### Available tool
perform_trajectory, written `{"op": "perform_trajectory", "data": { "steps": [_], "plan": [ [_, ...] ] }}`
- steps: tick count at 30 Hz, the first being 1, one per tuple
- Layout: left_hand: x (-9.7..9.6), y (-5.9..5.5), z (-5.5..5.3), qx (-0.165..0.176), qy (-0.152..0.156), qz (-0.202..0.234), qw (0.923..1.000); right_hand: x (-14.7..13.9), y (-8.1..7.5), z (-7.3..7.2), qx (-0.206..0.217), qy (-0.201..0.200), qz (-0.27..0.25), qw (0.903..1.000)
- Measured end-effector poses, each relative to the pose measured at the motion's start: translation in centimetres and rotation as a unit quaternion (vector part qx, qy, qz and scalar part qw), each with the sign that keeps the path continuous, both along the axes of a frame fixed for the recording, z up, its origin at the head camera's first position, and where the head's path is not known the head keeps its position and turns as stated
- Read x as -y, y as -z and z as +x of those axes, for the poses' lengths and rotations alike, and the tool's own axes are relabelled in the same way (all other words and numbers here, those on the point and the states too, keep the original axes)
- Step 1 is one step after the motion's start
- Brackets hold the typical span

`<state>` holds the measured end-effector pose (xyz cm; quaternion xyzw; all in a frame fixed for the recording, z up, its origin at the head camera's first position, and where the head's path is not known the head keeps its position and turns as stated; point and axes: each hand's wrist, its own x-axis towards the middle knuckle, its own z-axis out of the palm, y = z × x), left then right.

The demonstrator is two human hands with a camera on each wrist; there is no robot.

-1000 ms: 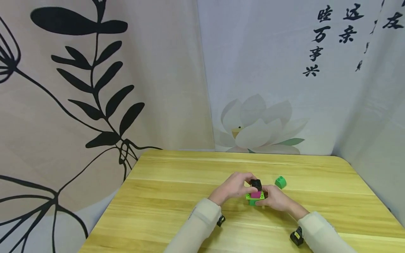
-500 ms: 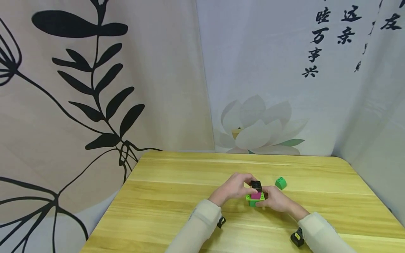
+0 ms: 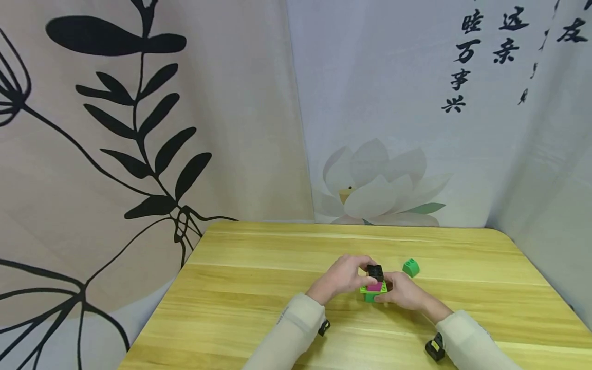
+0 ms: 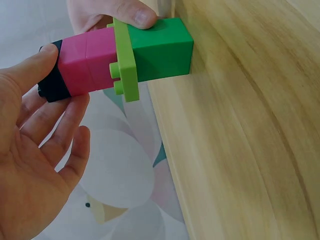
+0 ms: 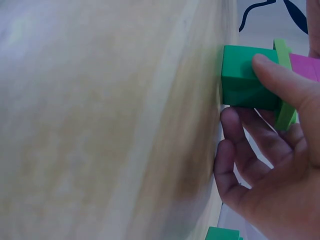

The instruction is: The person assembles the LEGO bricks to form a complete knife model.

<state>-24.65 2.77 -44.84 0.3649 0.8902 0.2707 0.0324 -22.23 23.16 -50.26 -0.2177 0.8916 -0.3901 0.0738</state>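
Note:
Both hands are on one upright stack of toy building bricks. At its top is a black brick (image 4: 56, 87), pinched between the thumb and fingers of my left hand (image 3: 343, 277). Below it come magenta bricks (image 4: 89, 60), then a wider lime-green plate (image 4: 128, 65) with studs showing. A green brick (image 4: 162, 50) forms the bottom, close over the tabletop. My right hand (image 3: 406, 293) grips this green brick from the right, its thumb (image 5: 272, 72) lying along one face. The right ring and little fingers curl loosely beside the stack.
A separate green brick (image 3: 410, 267) with a sloped side lies on the wooden table (image 3: 231, 288), behind the right hand. Small black devices (image 3: 435, 347) sit at both wrists by the sleeves. A printed curtain (image 3: 250, 103) hangs behind the table's far edge.

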Motion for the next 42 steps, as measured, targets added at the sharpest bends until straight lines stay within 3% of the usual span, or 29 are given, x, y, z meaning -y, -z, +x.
{"op": "perform_trajectory", "data": {
  "steps": [9,14,19,32,42],
  "plan": [
    [0.0,-0.5,-0.1,-0.004,0.008,-0.005,0.9999,-0.1,0.0,-0.2,0.005,0.000,0.001,1.0000],
    [0.1,0.0,-0.1,0.043,0.008,0.033,0.9985,-0.1,0.0,0.0,-0.005,-0.004,0.004,1.0000],
    [0.3,0.7,0.1,0.083,-0.012,0.060,0.9947,0.0,0.2,0.1,-0.012,-0.005,0.009,0.9999],
    [0.2,2.2,0.0,0.100,-0.022,0.046,0.9937,-0.2,-0.2,0.3,-0.010,-0.005,0.017,0.9998],
    [0.3,3.6,0.1,0.093,-0.021,0.011,0.9954,-0.9,-0.5,0.6,-0.002,-0.020,-0.014,0.9997]
  ]
}}
